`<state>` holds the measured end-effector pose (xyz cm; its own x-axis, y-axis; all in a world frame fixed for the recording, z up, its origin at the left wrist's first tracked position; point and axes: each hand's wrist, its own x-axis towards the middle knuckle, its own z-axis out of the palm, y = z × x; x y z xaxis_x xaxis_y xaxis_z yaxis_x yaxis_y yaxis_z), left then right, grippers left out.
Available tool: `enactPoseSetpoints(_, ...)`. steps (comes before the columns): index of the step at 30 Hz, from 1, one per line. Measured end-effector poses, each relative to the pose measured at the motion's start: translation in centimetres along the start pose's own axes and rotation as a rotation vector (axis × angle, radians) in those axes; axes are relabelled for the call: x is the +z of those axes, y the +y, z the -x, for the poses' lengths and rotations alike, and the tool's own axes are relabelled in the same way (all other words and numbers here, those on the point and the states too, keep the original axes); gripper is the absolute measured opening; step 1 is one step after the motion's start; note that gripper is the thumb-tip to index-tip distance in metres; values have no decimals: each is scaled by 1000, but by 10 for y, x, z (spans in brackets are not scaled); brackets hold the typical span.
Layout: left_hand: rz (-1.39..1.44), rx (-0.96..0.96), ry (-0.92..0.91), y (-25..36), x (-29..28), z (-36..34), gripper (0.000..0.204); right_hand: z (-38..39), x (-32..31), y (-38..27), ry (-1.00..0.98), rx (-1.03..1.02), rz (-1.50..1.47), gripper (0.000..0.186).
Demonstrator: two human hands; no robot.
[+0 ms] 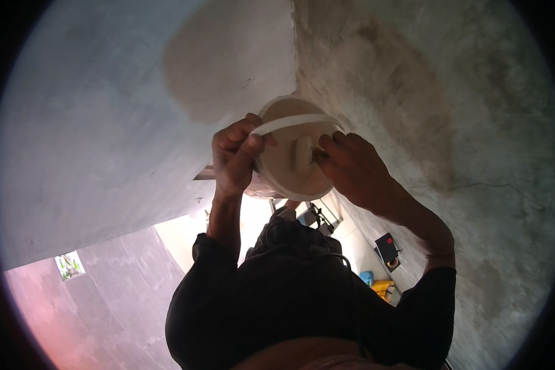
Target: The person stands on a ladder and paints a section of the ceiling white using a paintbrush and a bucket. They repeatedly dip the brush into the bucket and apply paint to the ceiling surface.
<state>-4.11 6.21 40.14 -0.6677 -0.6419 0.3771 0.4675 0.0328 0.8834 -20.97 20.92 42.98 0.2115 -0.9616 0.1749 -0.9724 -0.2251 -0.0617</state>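
Note:
A white round bucket [282, 182] is tilted in front of me, its mouth facing up at me, with a pale, smeared inside. My left hand [235, 151] is closed at its left side, thumb and fingers gripping the rim where the white handle [299, 121] meets it. The handle arches over the mouth. At the right side of the mouth, my right hand [353, 169] is closed, fingers bent inward over the opening. Something small and dark shows at its fingertips, too unclear to name. A pale shape lies within the bucket beside those fingers.
Two walls meet in a corner ahead: a blue-grey left wall [105, 123] with a damp patch, and a stained, cracked right wall [499, 148]. Below, by the right wall, are a dark flat object [386, 248], a yellow bag [383, 288] and a blue bag [367, 277].

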Motion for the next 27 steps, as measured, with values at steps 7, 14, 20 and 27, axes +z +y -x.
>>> enactPoseSetpoints(7,-15,-53,-33,-11,2,4,29,6,24,5,-44,10,76,21)
enactPoseSetpoints(14,5,-79,49,-8,10,5,26,6,20,6,-115,89,25,16)
enactPoseSetpoints(20,-10,-82,94,-7,9,8,24,13,31,-1,28,322,-169,14)
enactPoseSetpoints(27,-16,-95,131,-13,2,10,24,5,47,-14,219,517,-131,15)
